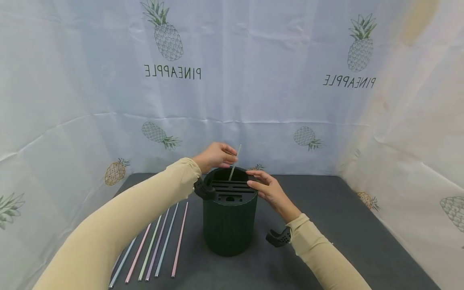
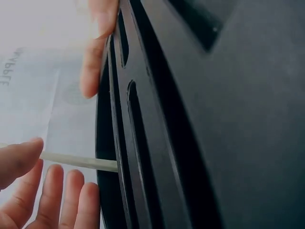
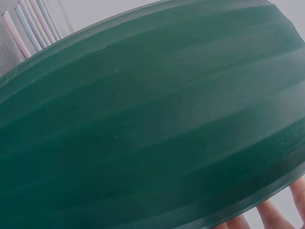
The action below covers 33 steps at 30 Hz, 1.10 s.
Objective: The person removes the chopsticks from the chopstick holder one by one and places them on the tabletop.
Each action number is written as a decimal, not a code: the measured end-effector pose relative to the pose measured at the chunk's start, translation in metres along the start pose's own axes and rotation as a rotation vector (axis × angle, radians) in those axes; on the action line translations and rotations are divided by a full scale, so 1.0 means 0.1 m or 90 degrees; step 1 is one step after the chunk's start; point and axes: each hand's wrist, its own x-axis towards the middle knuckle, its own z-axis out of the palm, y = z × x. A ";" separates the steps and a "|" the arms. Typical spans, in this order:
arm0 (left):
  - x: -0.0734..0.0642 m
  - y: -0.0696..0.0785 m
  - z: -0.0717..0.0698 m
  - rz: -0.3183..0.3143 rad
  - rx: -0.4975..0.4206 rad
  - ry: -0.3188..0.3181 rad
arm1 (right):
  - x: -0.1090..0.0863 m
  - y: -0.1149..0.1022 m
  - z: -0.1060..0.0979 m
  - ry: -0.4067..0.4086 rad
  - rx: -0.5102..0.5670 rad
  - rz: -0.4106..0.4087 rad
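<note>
A dark green ribbed container (image 1: 229, 229) stands upright on the dark table, its black top (image 1: 232, 197) cut with several slots and a wider opening at the back. My left hand (image 1: 217, 156) pinches a pale green straw (image 1: 235, 162) between thumb and fingers above that opening. The straw's lower end is inside the container, hidden behind the slotted part in the left wrist view. On the container's right rim rests my right hand (image 1: 270, 192), thumb on top and fingers extended along the far edge. Its fingers (image 3: 271, 215) show past the green wall in the right wrist view.
Several pastel straws, among them a pink straw (image 1: 180, 239) and a blue straw (image 1: 166, 239), lie side by side left of the container. The dark table (image 1: 326, 233) extends to the right. A white pineapple-print curtain (image 1: 253, 100) hangs behind and at both sides.
</note>
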 end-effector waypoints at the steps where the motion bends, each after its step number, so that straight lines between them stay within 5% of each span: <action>1: 0.00 0.00 0.01 -0.001 0.002 -0.001 | 0.00 0.00 0.00 0.000 0.000 0.000; 11: -0.02 0.02 0.04 -0.013 0.056 -0.003 | 0.00 0.01 0.03 0.005 0.007 0.007; 16: -0.12 0.10 -0.09 0.020 0.023 0.019 | 0.00 0.01 0.03 0.007 0.011 0.008; 20: -0.25 0.26 -0.35 0.098 -0.083 0.068 | -0.03 -0.01 0.02 0.009 0.002 0.000; 27: -0.63 0.45 -1.00 0.287 -0.415 0.186 | -0.05 -0.02 0.01 -0.001 -0.001 -0.011; 30: -0.80 0.40 -1.29 0.319 -0.498 0.235 | -0.05 -0.01 0.01 0.000 0.002 -0.010; 33: -0.99 0.25 -1.55 0.310 -0.525 0.273 | -0.05 0.00 0.01 0.000 0.010 -0.007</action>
